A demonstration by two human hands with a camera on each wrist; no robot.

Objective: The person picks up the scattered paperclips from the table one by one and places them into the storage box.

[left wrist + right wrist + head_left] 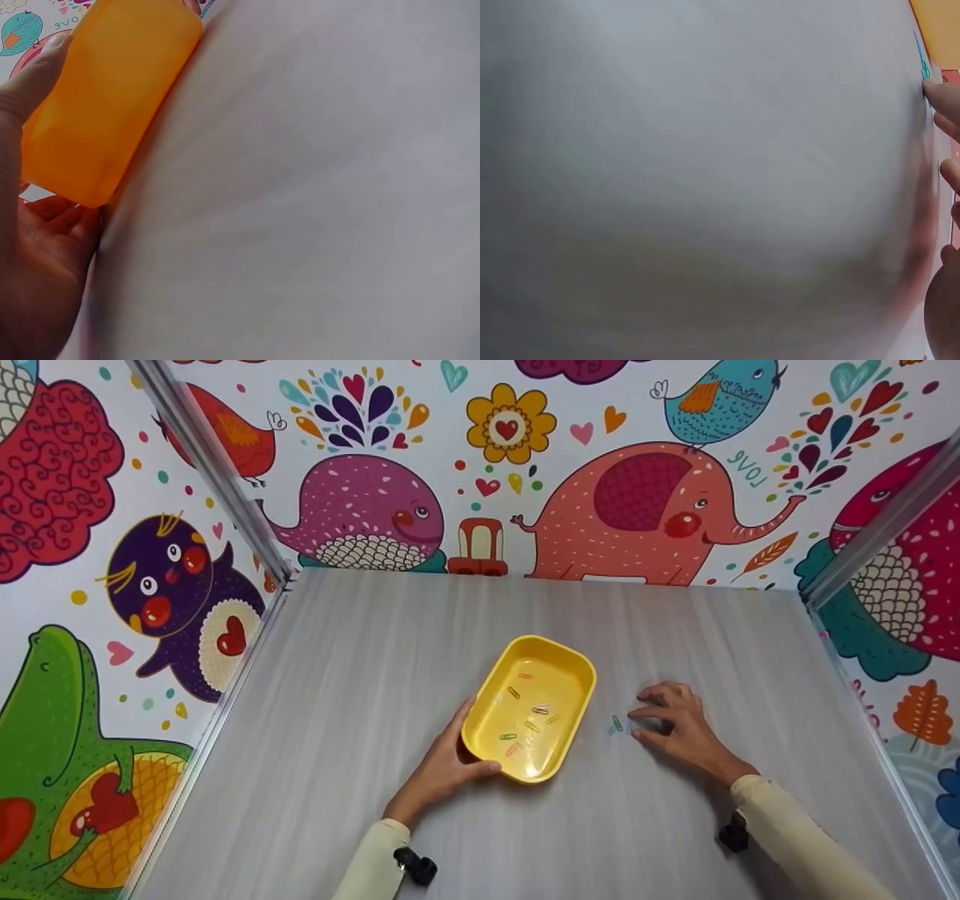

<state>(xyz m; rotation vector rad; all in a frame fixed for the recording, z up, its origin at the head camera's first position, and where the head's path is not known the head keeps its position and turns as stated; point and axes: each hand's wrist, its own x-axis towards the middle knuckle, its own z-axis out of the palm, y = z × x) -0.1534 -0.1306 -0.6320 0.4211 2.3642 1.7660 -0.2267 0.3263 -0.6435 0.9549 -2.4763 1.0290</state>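
A shallow yellow plastic tray (587,690) with rounded corners stands on the table, with several coloured paper clips (531,727) scattered over its floor. My left hand (442,761) grips its near left corner, thumb at the near rim and fingers along the left side; the left wrist view has the tray's outer wall (112,97) between thumb and fingers. To the tray's right lie a green paper clip (617,723) and blue ones beside it. Right at these clips are the bent fingertips of my right hand (679,727), thumb and forefinger slightly apart around a blue clip.
The grey wood-grain table (360,660) carries all of this. Walls with painted animals (375,510) rise at its back, left and right, joined by metal corner strips (217,472). A black wrist device (416,866) sits at the left sleeve, another (735,832) at the right.
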